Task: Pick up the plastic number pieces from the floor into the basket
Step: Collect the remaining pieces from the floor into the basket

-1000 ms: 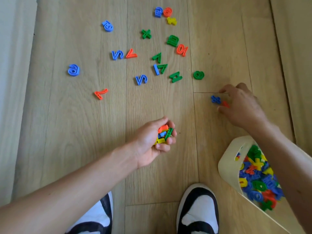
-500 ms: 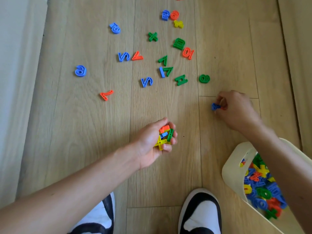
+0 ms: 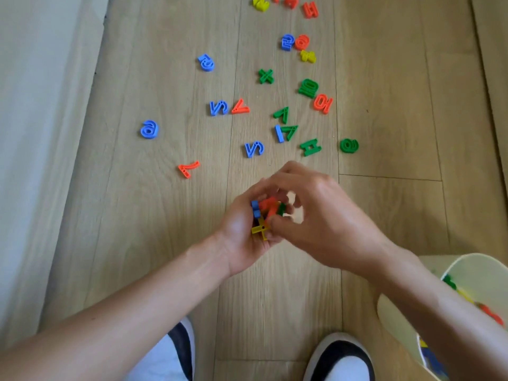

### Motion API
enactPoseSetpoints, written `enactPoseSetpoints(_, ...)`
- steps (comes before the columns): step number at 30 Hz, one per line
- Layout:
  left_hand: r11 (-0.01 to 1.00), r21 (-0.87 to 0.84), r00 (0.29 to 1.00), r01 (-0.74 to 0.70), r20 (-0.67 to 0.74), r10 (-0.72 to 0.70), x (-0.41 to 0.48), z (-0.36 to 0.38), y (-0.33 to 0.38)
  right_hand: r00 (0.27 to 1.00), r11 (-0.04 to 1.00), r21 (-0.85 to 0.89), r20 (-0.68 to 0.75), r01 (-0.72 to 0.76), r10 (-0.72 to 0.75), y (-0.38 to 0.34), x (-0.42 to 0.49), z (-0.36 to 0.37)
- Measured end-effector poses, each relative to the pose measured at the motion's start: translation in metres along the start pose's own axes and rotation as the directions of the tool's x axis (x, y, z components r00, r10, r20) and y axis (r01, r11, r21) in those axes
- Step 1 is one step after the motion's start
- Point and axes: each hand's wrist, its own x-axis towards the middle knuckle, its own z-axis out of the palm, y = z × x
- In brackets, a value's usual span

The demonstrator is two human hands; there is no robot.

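My left hand cups a bundle of plastic number pieces, blue, orange, green and yellow. My right hand is pressed against that bundle from the right, fingers curled over it; whether it still pinches a piece I cannot see. Several loose pieces lie on the wooden floor beyond the hands, among them an orange 7, a blue 5, a green piece and a green 6. The cream basket sits at the lower right, holding coloured pieces, partly hidden by my right forearm.
Two black-and-white shoes stand at the bottom edge. A pale wall or panel runs along the left. More pieces lie far up the floor, a yellow one and orange ones.
My right hand lifted the blue and orange pieces off the floor at the right and swung left to meet my left hand. The view tilted forward, so the basket slid lower right.
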Motion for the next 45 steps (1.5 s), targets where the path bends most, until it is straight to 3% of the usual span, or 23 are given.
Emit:
enactPoseSetpoints(2,1.000,-0.027,1.000,-0.011,-0.001,0.011,0.002,-0.002,0.008,0.996,1.000,0.012,-0.086,0.027,-0.026,0.011,0.012,-0.015)
enactPoseSetpoints(4,0.999,-0.026,0.999,-0.029,-0.030,0.028,0.006,-0.004,0.015,0.986,0.998,-0.053,-0.164,-0.036,0.027,0.033,0.031,-0.029)
enactPoseSetpoints(7,0.998,-0.018,0.996,-0.060,-0.065,0.058,0.013,-0.009,0.027,0.970,0.923,-0.309,-0.150,-0.230,0.191,0.067,0.061,-0.037)
enactPoseSetpoints(11,0.995,-0.034,0.995,-0.097,-0.032,0.095,0.017,-0.012,0.044,0.970,0.828,-0.507,-0.147,-0.240,0.192,0.092,0.084,-0.025)
enactPoseSetpoints(14,0.992,0.008,0.991,-0.127,-0.035,0.128,0.021,-0.014,0.054,0.976,0.838,-0.508,-0.180,-0.200,0.124,0.100,0.089,-0.019)
enactPoseSetpoints(21,0.991,0.015,0.990,-0.136,-0.022,0.137,0.028,-0.013,0.061,0.952,0.975,-0.214,-0.306,-0.065,-0.004,0.097,0.105,-0.023)
enactPoseSetpoints(26,0.994,-0.017,0.994,-0.109,-0.016,0.108,0.032,-0.013,0.058,0.983,0.903,-0.421,-0.185,-0.080,0.001,0.090,0.131,-0.015)
enactPoseSetpoints(30,0.996,-0.010,0.995,-0.093,-0.048,0.092,0.033,-0.012,0.057,0.981,0.835,-0.529,-0.181,-0.153,0.065,0.089,0.143,-0.013)
enactPoseSetpoints(40,0.997,0.020,0.991,-0.069,-0.110,0.071,0.033,-0.006,0.058,0.981,0.887,-0.440,-0.186,-0.136,0.058,0.087,0.144,-0.016)
enactPoseSetpoints(42,0.998,0.031,0.989,-0.063,-0.130,0.067,0.032,-0.004,0.058,0.978,0.934,-0.335,-0.200,-0.121,0.056,0.087,0.138,-0.018)
enactPoseSetpoints(45,0.997,0.058,0.987,-0.055,-0.151,0.063,0.032,0.001,0.056,0.961,0.985,-0.011,-0.222,-0.172,0.166,0.083,0.121,-0.027)
